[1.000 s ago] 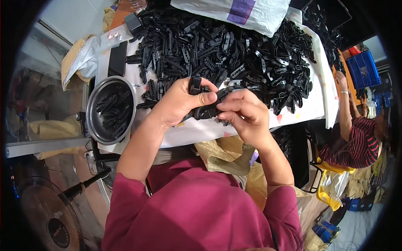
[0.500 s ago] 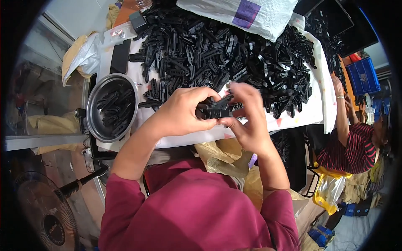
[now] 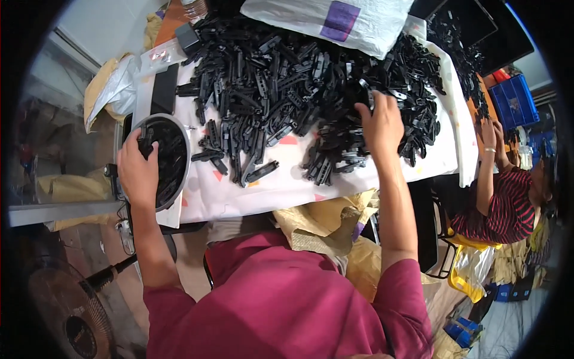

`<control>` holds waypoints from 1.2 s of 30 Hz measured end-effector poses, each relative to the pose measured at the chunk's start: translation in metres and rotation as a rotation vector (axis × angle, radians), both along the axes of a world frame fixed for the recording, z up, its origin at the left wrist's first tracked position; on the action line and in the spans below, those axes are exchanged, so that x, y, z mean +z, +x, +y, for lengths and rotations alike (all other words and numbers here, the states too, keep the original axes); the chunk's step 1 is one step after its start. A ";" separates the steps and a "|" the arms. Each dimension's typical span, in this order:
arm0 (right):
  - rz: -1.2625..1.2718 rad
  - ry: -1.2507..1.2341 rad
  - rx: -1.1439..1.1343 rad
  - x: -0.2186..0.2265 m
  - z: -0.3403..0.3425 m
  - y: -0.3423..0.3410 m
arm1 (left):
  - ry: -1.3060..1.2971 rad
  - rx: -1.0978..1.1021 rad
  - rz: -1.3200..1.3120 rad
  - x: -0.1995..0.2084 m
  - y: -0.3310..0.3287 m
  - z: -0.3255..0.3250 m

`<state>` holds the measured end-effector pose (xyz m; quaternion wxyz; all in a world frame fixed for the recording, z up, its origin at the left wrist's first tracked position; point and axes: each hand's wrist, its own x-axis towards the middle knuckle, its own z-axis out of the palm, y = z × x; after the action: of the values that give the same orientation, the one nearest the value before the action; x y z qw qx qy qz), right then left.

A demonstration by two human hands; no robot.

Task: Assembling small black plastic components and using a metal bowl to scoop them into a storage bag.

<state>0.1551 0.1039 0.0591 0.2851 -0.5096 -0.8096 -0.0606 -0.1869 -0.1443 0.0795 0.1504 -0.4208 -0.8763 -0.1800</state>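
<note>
My left hand [image 3: 139, 170] is over the left side of a round metal bowl [image 3: 186, 152]. Between its thumb and fingers is a black plastic part [image 3: 144, 143], and more such parts lie in the bowl beneath. My right hand [image 3: 384, 127] reaches into the right part of a large pile of black plastic parts [image 3: 254, 84]. Its thumb and fingers close around one black part [image 3: 370, 99] there; the fingertips are partly hidden among the pieces.
A white sack [image 3: 371, 27] with a purple patch lies behind the pile. Left of the pile, a dark phone [image 3: 164, 88] rests on the white tablecloth [image 3: 227, 194]. A fan [image 3: 75, 317] stands at lower left. Another person [image 3: 499, 203] works at the right by a blue crate [image 3: 513, 106].
My hands have parted from the black piece they held together over the table's front. The left has gone left to the bowl, the right forward and right into the pile.
</note>
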 end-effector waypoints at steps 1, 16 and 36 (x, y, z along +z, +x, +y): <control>-0.079 -0.058 -0.079 0.002 0.007 -0.002 | -0.026 -0.018 -0.056 -0.007 -0.005 0.002; 1.132 -0.958 0.267 0.002 -0.059 -0.008 | 0.019 -0.902 0.122 -0.063 0.140 0.073; 1.598 -1.246 0.225 -0.004 -0.122 -0.004 | -0.020 -0.781 -0.222 -0.049 0.151 0.087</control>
<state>0.1514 -0.0180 0.0551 0.4301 -0.3796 -0.3133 0.7569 -0.0360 -0.0574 0.0302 -0.0291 -0.7014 -0.6632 -0.2597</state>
